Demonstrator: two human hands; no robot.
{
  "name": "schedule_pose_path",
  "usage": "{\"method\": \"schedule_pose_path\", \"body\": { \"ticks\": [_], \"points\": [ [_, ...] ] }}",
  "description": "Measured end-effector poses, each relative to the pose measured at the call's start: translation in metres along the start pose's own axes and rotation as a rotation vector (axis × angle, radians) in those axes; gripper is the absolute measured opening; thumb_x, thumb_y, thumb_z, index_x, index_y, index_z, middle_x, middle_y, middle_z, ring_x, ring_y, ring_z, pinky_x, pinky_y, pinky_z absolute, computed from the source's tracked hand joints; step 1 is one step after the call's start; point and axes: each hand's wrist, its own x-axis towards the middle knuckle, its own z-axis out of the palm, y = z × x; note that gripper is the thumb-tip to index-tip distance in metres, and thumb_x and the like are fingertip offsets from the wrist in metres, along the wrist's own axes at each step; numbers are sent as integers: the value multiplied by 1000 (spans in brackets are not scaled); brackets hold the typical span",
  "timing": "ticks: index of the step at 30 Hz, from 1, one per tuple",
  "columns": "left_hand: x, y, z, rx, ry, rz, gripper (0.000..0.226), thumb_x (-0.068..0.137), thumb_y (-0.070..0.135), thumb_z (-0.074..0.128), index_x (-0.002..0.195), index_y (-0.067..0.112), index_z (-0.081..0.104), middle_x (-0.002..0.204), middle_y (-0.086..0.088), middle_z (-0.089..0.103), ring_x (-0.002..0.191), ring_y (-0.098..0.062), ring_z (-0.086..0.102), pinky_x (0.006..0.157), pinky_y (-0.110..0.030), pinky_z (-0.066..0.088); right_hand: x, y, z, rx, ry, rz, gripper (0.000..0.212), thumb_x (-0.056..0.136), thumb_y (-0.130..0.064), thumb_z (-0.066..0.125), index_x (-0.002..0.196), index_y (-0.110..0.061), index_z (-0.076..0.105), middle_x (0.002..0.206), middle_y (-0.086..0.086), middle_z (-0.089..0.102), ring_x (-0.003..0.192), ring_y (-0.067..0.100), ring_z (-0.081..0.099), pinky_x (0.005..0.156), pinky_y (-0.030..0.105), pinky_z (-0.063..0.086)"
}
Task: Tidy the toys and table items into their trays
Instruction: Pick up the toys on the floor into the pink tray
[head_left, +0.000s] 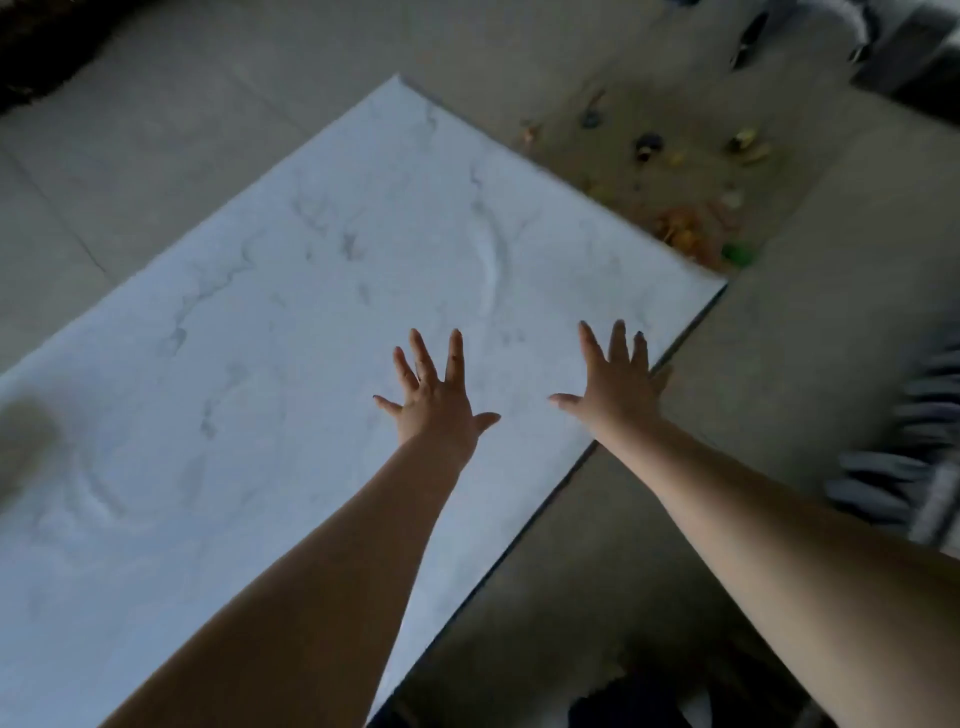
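Over the white marble table (291, 322) I have both arms stretched out, fingers spread and straight, palms down, holding nothing. Whether my palms touch the top or hang just above it, I cannot tell. My left hand (436, 395) is well inside the table's right part; my right hand (621, 387) is at the table's right edge, its outer fingers reaching to that edge or just past it. I judge that I hold them flat and apart like this because no picking up has begun.

What I have to tidy, the toys (691, 208), lies scattered on the floor (769, 364) beyond the table's far right side, well apart from both hands. They are small, blurred bits of orange, yellow, green and dark colour; I cannot tell what each one is. No tray shows anywhere.

Between my right hand and the toys lie the table's right corner (723, 283) and a stretch of bare floor, so I expect I must lean or step round that corner. At the far right of the floor is a grey ribbed thing (904, 457), blurred, that could get in my way.
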Motion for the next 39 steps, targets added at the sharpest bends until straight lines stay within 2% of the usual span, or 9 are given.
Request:
{"method": "schedule_pose_path", "body": {
  "ticks": [2, 6, 12, 19, 24, 26, 33, 36, 39],
  "points": [
    [-2, 69, -6, -21, -25, 78, 111, 81, 65, 58, 147, 34, -25, 154, -10, -34, 145, -36, -21, 109, -69, 15, 13, 57, -21, -8, 3, 75, 99, 81, -64, 58, 152, -36, -4, 161, 9, -9, 148, 36, -3, 112, 65, 8],
    [1, 160, -14, -31, -63, 182, 112, 79, 63, 61, 147, 35, -24, 153, -9, -35, 144, -36, -24, 109, -69, 13, 34, 120, -47, 16, 9, 132, 100, 80, -70, 53, 152, -35, -7, 162, 10, -8, 148, 36, -4, 111, 67, 6],
    [53, 226, -32, -15, -51, 194, 113, 77, 65, 62, 149, 36, -20, 154, -8, -34, 144, -36, -23, 108, -69, 15, 87, 154, -75, 73, 19, 144, 98, 81, -68, 54, 153, -34, -5, 162, 12, -4, 148, 36, -3, 112, 66, 5],
    [158, 285, -61, 25, -42, 198, 110, 78, 68, 57, 149, 34, -19, 155, -10, -30, 145, -36, -19, 110, -67, 17, 204, 179, -121, 83, 47, 114, 103, 80, -65, 58, 153, -32, -8, 162, 10, -7, 148, 36, -5, 112, 64, 2],
    [228, 324, -79, 68, -59, 223, 110, 77, 71, 55, 149, 34, -19, 157, -11, -26, 146, -37, -15, 109, -68, 20, 280, 195, -154, 124, 24, 130, 100, 81, -61, 61, 154, -31, -1, 161, 11, -1, 148, 35, 4, 115, 58, 10],
    [255, 342, -93, 86, -73, 214, 111, 76, 71, 57, 150, 35, -18, 157, -10, -26, 146, -37, -16, 108, -69, 19, 314, 207, -166, 140, 21, 137, 100, 81, -60, 62, 154, -31, 0, 162, 10, -1, 148, 34, 5, 114, 61, 7],
    [314, 439, -114, 114, -192, 187, 113, 75, 73, 57, 149, 36, -19, 154, -9, -33, 144, -35, -22, 109, -70, 17, 409, 290, -188, 96, -25, 205, 100, 78, -65, 61, 153, -33, 3, 161, 12, 0, 148, 35, 1, 111, 66, 9],
    [338, 492, -122, 70, -205, 152, 113, 75, 71, 58, 149, 37, -21, 154, -8, -34, 144, -34, -23, 109, -70, 14, 450, 325, -206, 75, -38, 171, 102, 78, -67, 59, 152, -34, -1, 162, 11, -2, 148, 36, 0, 111, 66, 10],
    [366, 560, -123, 48, -214, 101, 112, 78, 68, 60, 148, 38, -21, 155, -6, -33, 145, -33, -22, 108, -70, 15, 491, 368, -232, 103, -36, 115, 101, 77, -66, 61, 152, -37, 1, 162, 9, -4, 148, 36, -1, 113, 66, 5]
  ]
}}
